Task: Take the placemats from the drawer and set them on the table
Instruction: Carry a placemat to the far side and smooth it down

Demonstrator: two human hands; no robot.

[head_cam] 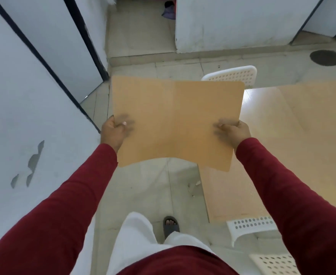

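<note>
So, tan placemat (175, 122) up in mid-air over the floor, just off the table (294, 139) left edge, left hand (114, 132) pinching its left side, right hand (233, 132) closed on the right side, mat bowed in the middle, white chair (234, 75) at the far edge, red sleeves.

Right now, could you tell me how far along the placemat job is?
Partly done, it seems: one tan placemat already appears to lie on the table at right. In hand: another placemat, held in the air over the floor beside the table, the left hand and right hand each keeping a grip on a side edge. Left: laying it on the table. The drawer is out of view, so any remaining mats cannot be judged.
</note>
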